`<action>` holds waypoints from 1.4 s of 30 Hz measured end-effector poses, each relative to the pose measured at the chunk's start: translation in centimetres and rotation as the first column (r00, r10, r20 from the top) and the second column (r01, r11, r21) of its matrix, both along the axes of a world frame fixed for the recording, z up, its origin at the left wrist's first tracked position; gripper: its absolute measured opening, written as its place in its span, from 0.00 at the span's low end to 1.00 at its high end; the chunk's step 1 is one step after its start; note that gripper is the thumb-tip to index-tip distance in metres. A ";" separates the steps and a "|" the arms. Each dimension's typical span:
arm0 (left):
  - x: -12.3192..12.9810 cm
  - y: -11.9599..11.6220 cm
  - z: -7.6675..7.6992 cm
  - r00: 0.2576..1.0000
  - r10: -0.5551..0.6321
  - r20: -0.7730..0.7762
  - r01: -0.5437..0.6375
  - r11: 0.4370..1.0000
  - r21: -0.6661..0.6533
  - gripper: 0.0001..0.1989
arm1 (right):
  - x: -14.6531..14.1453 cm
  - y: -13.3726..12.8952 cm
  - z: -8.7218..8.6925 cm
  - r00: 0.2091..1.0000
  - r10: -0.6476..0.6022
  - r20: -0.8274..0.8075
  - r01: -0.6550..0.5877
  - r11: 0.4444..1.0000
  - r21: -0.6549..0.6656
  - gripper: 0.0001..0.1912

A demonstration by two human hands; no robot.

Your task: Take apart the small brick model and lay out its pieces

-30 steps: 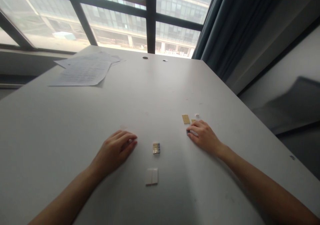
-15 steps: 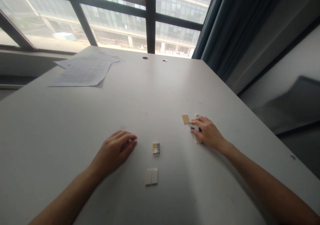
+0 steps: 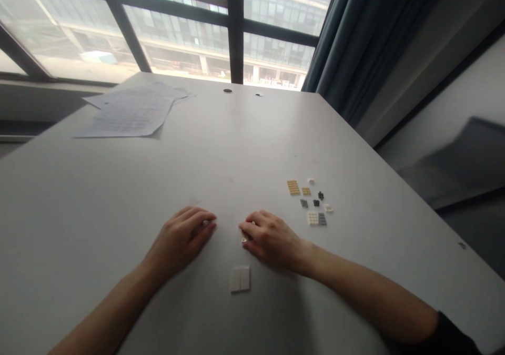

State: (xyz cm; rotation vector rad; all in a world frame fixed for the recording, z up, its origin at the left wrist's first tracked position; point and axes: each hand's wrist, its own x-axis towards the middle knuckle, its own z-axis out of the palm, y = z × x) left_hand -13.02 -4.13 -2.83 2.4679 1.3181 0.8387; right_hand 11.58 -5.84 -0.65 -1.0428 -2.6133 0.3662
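Observation:
My right hand (image 3: 272, 239) is closed over a small studded toy-brick block (image 3: 244, 237), thumb and fingertips round it. Most of that block is hidden; a tan part shows by the thumb. To its left, my left hand (image 3: 185, 236) rests on the table with fingers curled and tips together. A tiny whitish bit shows between them, too small to name. Nearer to me lies a pair of flat pale smooth tiles (image 3: 240, 280), side by side, touched by neither hand.
On the right of the white table (image 3: 252, 150) lie a larger tan plate (image 3: 293, 187), a small tan plate (image 3: 306, 191), a white-and-grey studded plate (image 3: 316, 219) and several small grey, black and white pieces. Printed papers (image 3: 130, 113) lie at the far left, before the window.
My right hand has moved left from the loose pieces to the small studded block and now covers most of it. My left hand has stayed where it was.

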 end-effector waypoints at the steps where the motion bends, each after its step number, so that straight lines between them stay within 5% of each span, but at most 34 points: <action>1: 0.0 0.0 0.0 1.000 -0.002 0.001 0.002 1.000 0.001 0.09 | 0.1 0.1 0.0 1.000 0.003 0.003 -0.003 1.000 -0.006 0.13; 15: 0.0 0.0 -0.1 1.000 -0.001 0.002 0.001 1.000 -0.001 0.10 | 10.7 3.5 0.4 0.970 -0.239 0.042 0.239 0.971 -0.006 0.13; 30: 0.0 0.1 0.0 1.000 -0.004 -0.004 0.004 1.000 0.014 0.09 | 12.5 3.5 0.3 0.958 -0.284 -0.044 0.285 0.959 0.008 0.17; 42: 0.0 0.1 -0.1 1.000 -0.001 -0.009 0.001 1.000 0.025 0.10 | 14.4 3.8 -0.3 0.942 -0.334 0.015 0.333 0.942 0.044 0.08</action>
